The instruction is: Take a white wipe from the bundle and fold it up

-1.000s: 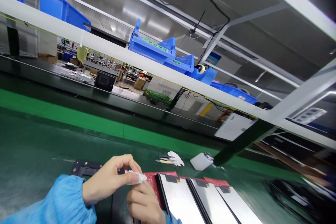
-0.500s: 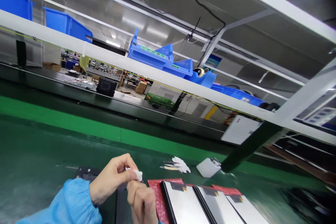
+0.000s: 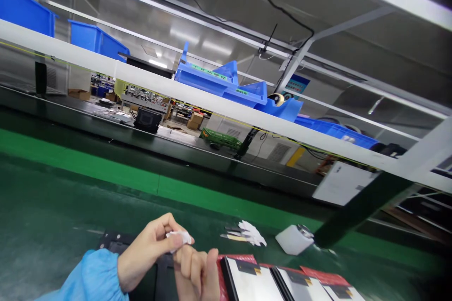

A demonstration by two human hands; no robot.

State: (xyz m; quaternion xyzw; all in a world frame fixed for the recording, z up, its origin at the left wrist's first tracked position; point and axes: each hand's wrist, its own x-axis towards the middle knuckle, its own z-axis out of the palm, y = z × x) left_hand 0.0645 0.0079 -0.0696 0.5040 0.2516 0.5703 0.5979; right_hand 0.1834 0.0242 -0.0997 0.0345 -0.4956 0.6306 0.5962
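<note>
My left hand (image 3: 146,247), coming out of a light blue sleeve, pinches a small crumpled white piece (image 3: 181,236) like tissue or thin cloth between thumb and fingers. Right up against it is my right hand (image 3: 197,270), its fingers curled and its thumb raised apart from them. The white piece touches the right hand's top finger; no other thing shows in that hand. Under and behind the hands lies a dark flat panel (image 3: 118,240), partly covered by them.
To the right, several white-faced flat panels (image 3: 252,284) lie on red bubble wrap (image 3: 243,258). Beyond them are tweezer-like tools (image 3: 235,236), a white glove or cloth (image 3: 253,233) and a white bottle (image 3: 294,240). A white shelf rail (image 3: 212,99) carries blue bins (image 3: 208,80).
My right hand has turned, its thumb now sticking up away from the fingers. The left hand keeps its pinch on the white piece. The view has shifted slightly.
</note>
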